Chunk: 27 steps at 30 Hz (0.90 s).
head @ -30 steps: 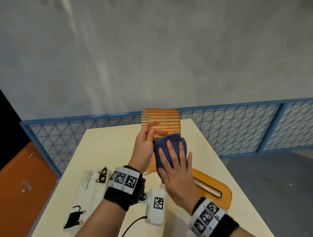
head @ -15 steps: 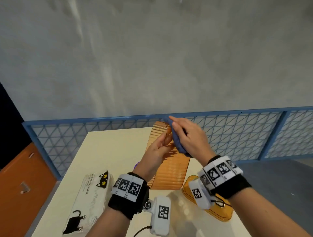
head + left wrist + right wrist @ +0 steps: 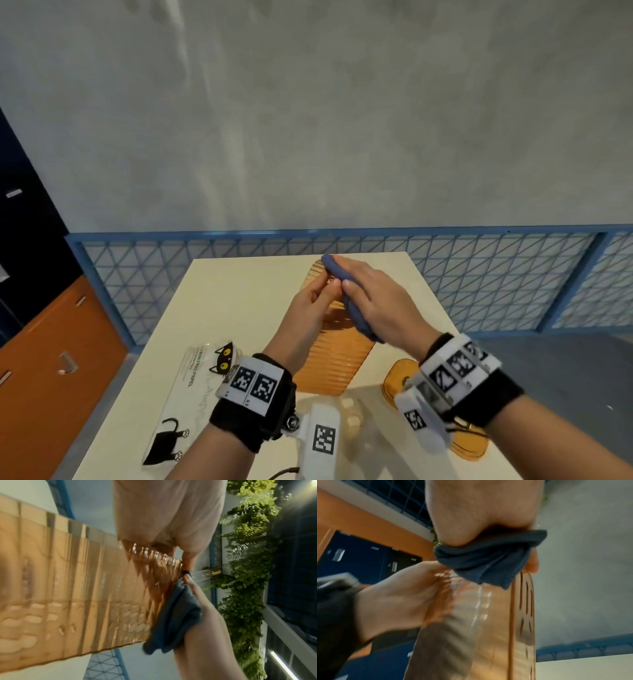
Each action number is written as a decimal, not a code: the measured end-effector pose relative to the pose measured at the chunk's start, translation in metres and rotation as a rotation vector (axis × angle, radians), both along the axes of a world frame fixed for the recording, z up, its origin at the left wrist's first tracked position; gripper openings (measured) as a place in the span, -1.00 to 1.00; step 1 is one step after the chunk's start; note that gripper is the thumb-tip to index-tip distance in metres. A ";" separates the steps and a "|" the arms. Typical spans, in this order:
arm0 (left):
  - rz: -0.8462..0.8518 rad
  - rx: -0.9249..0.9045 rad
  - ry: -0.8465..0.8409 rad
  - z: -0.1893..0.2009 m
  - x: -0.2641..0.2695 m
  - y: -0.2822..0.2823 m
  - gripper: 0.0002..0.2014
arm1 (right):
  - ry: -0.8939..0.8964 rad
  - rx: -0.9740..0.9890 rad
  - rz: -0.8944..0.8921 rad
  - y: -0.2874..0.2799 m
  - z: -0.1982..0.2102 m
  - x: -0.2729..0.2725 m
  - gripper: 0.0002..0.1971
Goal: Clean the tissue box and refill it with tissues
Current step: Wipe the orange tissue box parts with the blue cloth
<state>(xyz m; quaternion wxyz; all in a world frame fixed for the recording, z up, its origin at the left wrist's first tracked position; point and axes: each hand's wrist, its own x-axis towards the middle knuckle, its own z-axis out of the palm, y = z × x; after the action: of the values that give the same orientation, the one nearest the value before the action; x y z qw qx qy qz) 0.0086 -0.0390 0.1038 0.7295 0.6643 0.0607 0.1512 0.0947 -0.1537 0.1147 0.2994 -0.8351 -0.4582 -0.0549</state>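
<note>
My left hand (image 3: 320, 291) holds a translucent orange ribbed tissue box (image 3: 335, 363) tilted above the table, fingers curled over its upper left edge. My right hand (image 3: 373, 301) grips a bunched dark blue cloth (image 3: 356, 315) and presses it against the box's upper right side. The left wrist view shows the box wall (image 3: 68, 588) with the cloth (image 3: 175, 615) at its end. In the right wrist view the cloth (image 3: 488, 561) is squeezed under my palm on top of the box (image 3: 479, 635). The box's inside is hidden.
The orange lid (image 3: 469, 445) with its slot lies on the cream table (image 3: 239, 291) at the near right. A cat-print tissue pack (image 3: 185, 404) lies at the near left. A blue mesh railing (image 3: 479, 274) runs behind the table; an orange cabinet (image 3: 51, 359) stands left.
A second ago the box stood upright with my right hand flat on its front. The box has since tilted, and the cloth moved up to its far end and right side.
</note>
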 end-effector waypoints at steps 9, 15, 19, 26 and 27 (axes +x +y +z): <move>-0.049 0.168 -0.125 0.007 -0.016 0.000 -0.65 | 0.128 0.023 0.019 0.011 0.020 -0.017 -0.53; -0.141 0.259 -0.107 0.003 -0.028 -0.005 -0.59 | 0.462 0.207 -0.005 0.010 0.011 0.014 -0.63; -0.155 0.265 -0.083 0.012 -0.030 -0.007 -0.57 | 0.604 0.223 -0.173 0.011 0.024 0.034 -0.64; -0.144 0.052 -0.045 0.014 -0.025 -0.001 -0.71 | -0.117 0.015 -0.101 -0.002 0.020 -0.018 -0.59; -0.141 0.013 -0.033 0.011 -0.026 -0.001 -0.72 | -0.216 0.001 -0.088 -0.004 0.019 -0.029 -0.55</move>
<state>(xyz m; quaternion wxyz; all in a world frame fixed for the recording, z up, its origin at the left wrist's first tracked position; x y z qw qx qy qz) -0.0174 -0.0396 0.1152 0.7348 0.6692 0.0009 0.1107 0.0657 -0.1574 0.1332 0.2461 -0.8434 -0.4508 -0.1579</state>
